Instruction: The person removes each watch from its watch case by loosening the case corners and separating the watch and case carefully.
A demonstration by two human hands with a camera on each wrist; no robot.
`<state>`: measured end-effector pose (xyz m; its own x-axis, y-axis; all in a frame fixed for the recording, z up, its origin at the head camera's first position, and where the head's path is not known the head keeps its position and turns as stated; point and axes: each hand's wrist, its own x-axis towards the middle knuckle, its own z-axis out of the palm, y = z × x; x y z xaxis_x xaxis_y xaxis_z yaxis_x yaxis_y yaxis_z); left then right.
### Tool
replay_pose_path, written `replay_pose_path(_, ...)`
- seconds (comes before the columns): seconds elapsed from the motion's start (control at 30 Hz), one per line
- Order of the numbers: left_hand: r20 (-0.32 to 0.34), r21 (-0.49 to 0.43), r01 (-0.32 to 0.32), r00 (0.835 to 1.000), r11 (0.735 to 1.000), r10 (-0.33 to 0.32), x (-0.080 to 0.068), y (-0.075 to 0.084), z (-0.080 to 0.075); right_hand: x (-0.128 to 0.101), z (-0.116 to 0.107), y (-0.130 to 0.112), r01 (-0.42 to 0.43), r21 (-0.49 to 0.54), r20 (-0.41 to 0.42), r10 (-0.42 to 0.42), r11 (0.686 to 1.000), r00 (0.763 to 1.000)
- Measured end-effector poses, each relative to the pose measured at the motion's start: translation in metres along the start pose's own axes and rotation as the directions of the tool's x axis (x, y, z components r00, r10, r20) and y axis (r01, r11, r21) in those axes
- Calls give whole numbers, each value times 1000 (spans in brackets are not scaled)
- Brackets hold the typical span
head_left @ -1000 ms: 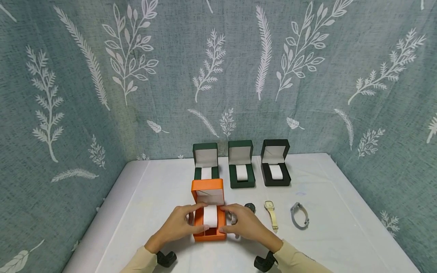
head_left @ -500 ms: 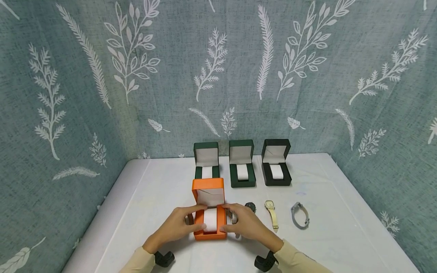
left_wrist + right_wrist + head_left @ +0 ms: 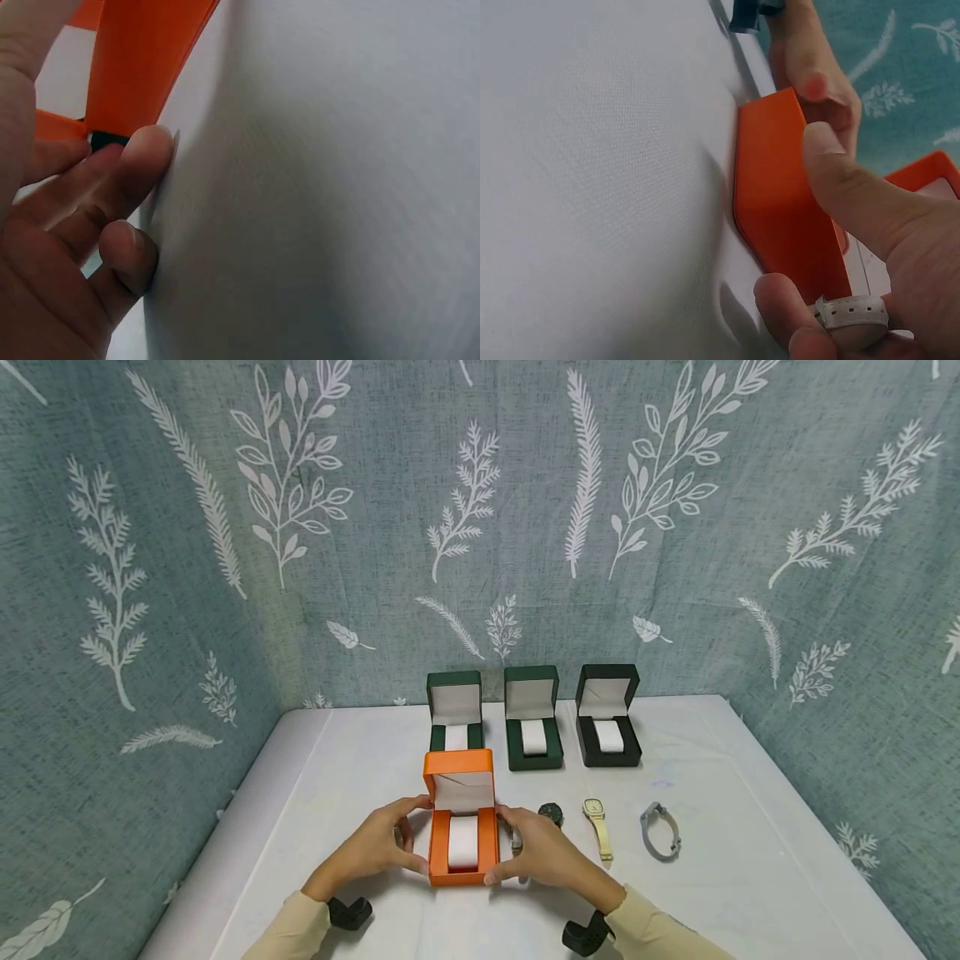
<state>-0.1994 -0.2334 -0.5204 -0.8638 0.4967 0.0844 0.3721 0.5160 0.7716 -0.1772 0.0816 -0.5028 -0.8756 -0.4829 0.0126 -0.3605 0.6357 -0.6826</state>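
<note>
An open orange watch box with a white cushion stands on the white table, its lid upright. My left hand grips its left side and my right hand grips its right side. In the left wrist view my fingers lie against the orange box down at the table. In the right wrist view my thumb presses on the orange wall, and a pale perforated watch strap lies under my fingers.
Two open green boxes and an open black box stand in a row at the back. A dark watch, a gold watch and a grey watch lie right of my hand. Patterned cloth walls enclose the table.
Both hands have slid off the cushion, where the fingertips lay, to the outer sides of the orange box. The box has stayed about where it was.
</note>
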Motion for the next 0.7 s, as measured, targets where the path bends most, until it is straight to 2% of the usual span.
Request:
replay_pose_path(0.13, 72, 12, -17, 997, 1000, 16, 1, 3, -1, -1, 0, -1, -11, -13, 10, 11, 1000, 1000)
replay_pose_path(0.27, 87, 92, -49, 995, 994, 41, 4, 7, 0, -1, 1, -2, -6, -17, 3, 6, 1000, 1000)
replay_pose_path(0.4, 84, 179, -55, 996, 982, 40, 5, 7, 1, 0, 2, -2, -10, -21, -8, 10, 1000, 1000)
replay_pose_path(0.5, 77, 170, -47, 996, 984, 34, 5, 5, 3, 0, 2, -3, -25, -31, -19, 24, 999, 1000)
replay_pose_path(0.7, 55, 68, -39, 998, 997, 35, 3, 7, 2, 1, 0, -3, -11, -42, -34, 10, 999, 999)
